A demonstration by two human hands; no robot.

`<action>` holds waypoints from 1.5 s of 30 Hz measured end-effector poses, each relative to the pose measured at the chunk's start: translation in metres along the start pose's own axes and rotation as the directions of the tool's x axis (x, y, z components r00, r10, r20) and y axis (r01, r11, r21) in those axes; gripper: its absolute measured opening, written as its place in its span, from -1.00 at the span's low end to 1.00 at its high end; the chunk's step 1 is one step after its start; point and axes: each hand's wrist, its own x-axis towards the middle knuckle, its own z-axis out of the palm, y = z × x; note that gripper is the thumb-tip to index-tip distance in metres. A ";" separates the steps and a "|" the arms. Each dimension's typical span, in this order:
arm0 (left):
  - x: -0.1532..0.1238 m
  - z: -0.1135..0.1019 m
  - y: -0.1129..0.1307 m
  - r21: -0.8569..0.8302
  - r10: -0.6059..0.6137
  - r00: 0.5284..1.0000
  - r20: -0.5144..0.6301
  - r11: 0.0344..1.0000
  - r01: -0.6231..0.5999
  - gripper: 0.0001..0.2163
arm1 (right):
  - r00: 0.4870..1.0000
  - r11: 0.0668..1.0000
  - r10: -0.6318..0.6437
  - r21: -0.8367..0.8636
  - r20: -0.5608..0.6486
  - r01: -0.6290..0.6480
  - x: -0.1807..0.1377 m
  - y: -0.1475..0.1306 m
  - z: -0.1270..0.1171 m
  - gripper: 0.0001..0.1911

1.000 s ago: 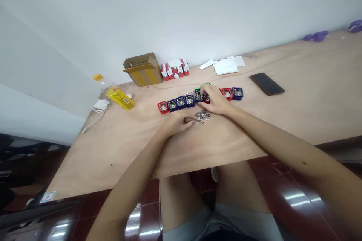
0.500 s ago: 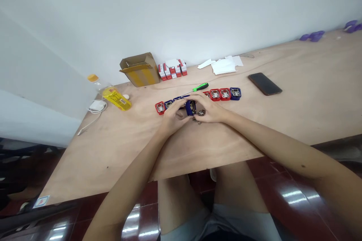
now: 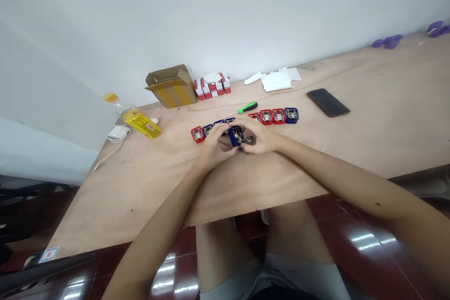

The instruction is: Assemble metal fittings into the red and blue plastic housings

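Both hands meet over the middle of the wooden table [image 3: 316, 159]. My left hand [image 3: 216, 143] and my right hand [image 3: 262, 137] together grip a small blue plastic block with a metal insert [image 3: 235, 135], lifted just off the table. Under the fingers lies a small heap of metal parts [image 3: 248, 141], partly hidden. Behind the hands runs a row of red and blue blocks [image 3: 277, 116], with more of them at the left end [image 3: 198, 133]. A green-handled screwdriver [image 3: 246, 108] lies just behind the row.
A black phone [image 3: 328, 102] lies to the right. At the back stand an open cardboard box [image 3: 172, 86], small red-and-white boxes [image 3: 212, 86] and white papers [image 3: 277, 79]. A yellow bottle [image 3: 135, 116] and white charger [image 3: 116, 133] lie at the left. Purple objects [image 3: 388, 41] are far right.
My right hand took a blue block out of the row and drew it nearer. My left hand left the metal parts and closed on the block too.
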 end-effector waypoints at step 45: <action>-0.004 0.012 0.011 -0.444 -0.319 0.946 0.047 0.842 0.306 -0.61 | 0.968 0.981 0.194 0.010 -0.161 -0.195 0.003 -0.011 0.005 -0.79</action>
